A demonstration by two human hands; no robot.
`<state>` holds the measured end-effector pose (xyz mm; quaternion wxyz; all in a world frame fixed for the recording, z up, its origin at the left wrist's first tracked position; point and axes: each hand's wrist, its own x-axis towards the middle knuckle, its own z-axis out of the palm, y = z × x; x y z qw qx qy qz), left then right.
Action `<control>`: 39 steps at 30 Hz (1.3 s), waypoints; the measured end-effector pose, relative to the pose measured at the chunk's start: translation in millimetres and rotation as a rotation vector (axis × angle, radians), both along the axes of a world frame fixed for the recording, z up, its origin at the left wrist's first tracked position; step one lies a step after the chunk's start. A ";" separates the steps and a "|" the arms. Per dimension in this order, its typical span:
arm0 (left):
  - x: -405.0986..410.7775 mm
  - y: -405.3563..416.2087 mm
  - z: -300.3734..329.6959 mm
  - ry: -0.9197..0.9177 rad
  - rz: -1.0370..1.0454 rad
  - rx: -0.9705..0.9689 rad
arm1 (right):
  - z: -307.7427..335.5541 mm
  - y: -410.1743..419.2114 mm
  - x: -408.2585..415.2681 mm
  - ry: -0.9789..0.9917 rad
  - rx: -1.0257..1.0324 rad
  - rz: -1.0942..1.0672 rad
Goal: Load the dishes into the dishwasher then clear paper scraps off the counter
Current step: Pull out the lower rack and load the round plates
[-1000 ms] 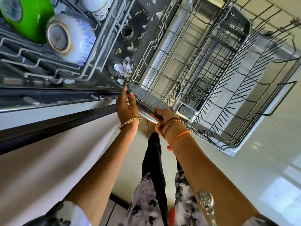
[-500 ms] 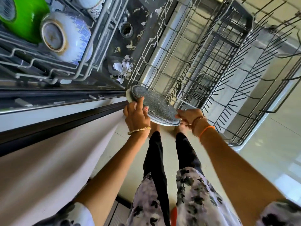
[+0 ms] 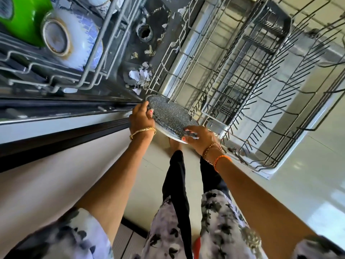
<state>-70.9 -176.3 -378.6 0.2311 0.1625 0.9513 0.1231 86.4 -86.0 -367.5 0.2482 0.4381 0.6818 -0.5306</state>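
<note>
A round plate (image 3: 169,114) with a dark speckled face and a pale rim hangs at the near-left corner of the pulled-out lower rack (image 3: 242,94). My left hand (image 3: 141,119) grips its left rim, thumb on the speckled face. My right hand (image 3: 200,138) holds the near right rim, fingers curled over the edge. The plate's far edge sits by the rack's front wires. The upper rack (image 3: 56,79) holds a white and blue bowl (image 3: 71,43) and a green bowl (image 3: 24,17). Torn paper scraps (image 3: 140,77) lie on the dark tub floor.
The wire cutlery basket (image 3: 229,101) stands in the lower rack just right of the plate. The open dishwasher door (image 3: 280,165) lies under the rack. My legs and feet stand on pale floor tiles (image 3: 308,184) below the plate. A white cabinet front (image 3: 46,184) runs along the left.
The plate has turned from nearly edge-on to show its speckled face and has shifted slightly toward the lower rack. Both hands have kept their grip; my right hand slid round the near rim.
</note>
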 end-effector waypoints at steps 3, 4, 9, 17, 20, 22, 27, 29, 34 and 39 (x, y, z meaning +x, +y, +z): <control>4.4 -3.8 -0.9 0.020 0.013 0.000 | -2.6 -2.1 -0.2 0.004 0.066 0.060; 5.6 -3.3 0.2 0.042 0.026 0.027 | -1.8 -1.3 0.0 0.014 0.066 0.053; 29.7 -2.3 31.8 0.146 0.053 0.439 | 19.9 7.4 14.0 0.111 0.151 -0.213; 58.0 3.9 148.9 0.168 -0.153 0.474 | 144.7 23.5 15.4 0.334 0.362 -0.347; 69.8 -1.3 189.0 0.120 -0.207 0.514 | 198.5 16.8 15.8 0.578 0.425 -0.372; 82.4 -3.8 204.5 0.163 -0.254 0.528 | 220.1 17.0 15.3 0.750 0.449 -0.408; 93.3 -36.4 249.9 0.428 -0.135 0.732 | 284.5 5.4 -10.1 1.195 0.431 -0.282; 91.0 -66.1 270.9 0.605 -0.073 0.770 | 315.8 -16.6 -27.9 1.369 0.398 -0.208; 107.4 -161.5 326.5 0.898 0.157 0.825 | 374.2 -116.4 -45.9 1.660 0.288 0.044; 146.0 -283.6 379.2 1.147 0.485 0.756 | 417.1 -251.1 -38.8 1.739 -0.051 0.198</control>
